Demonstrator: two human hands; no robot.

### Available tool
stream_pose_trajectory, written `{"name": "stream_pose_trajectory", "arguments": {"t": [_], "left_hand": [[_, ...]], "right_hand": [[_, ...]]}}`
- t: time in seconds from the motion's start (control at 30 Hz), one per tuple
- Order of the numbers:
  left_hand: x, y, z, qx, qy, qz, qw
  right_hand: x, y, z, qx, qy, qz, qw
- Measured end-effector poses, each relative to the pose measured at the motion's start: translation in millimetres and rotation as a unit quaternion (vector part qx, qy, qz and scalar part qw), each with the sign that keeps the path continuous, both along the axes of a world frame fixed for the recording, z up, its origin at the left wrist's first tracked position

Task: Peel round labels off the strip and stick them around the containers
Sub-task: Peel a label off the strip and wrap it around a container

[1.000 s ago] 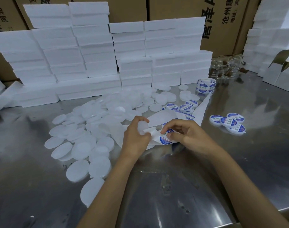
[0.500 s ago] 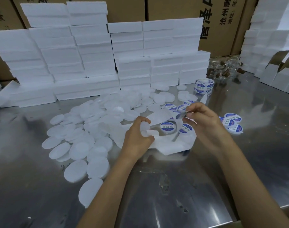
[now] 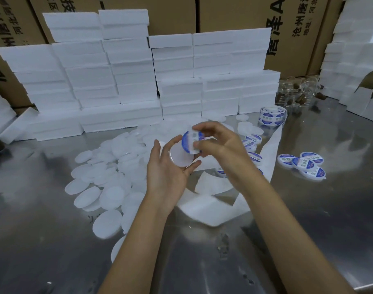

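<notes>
Risk, judged: crooked or creased seating if round label [image 3: 191,139], pinched at frame centre by curled right hand [image 3: 220,145], lands off-centre on white container [image 3: 181,157], gripped just below by left hand [image 3: 170,172].

Largest to smallest: steel table [image 3: 298,219]; foam blocks [image 3: 138,71], upper frame; unlabelled containers [image 3: 109,177], left of centre; spent strip [image 3: 211,200], lying under the hands and apt to snag; label roll [image 3: 271,116], upper right; labelled containers [image 3: 304,165], right.
</notes>
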State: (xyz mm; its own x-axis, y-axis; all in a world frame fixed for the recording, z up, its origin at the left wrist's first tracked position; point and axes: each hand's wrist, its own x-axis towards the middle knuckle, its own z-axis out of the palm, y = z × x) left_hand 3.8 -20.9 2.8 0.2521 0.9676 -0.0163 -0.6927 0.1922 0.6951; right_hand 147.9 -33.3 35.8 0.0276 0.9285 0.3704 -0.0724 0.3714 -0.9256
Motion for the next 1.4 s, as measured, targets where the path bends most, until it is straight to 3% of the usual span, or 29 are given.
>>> {"name": "stream_pose_trajectory", "arguments": {"t": [0.1, 0.77, 1.07, 1.4], "left_hand": [[-1, 0, 1, 0.007, -0.018, -0.003, 1.000], [9, -5, 0, 0.083, 0.089, 0.021, 0.992], [18, -9, 3, 0.163, 0.235, 0.085, 0.954], [21, -11, 1, 0.188, 0.268, 0.110, 0.938]], "right_hand": [[-20, 2, -9, 0.007, -0.035, -0.025, 0.999], [-27, 2, -27, 0.037, -0.089, -0.104, 0.990], [-29, 0, -33, 0.047, -0.122, -0.156, 0.979], [-33, -1, -37, 0.030, -0.116, -0.222, 0.968]]}}
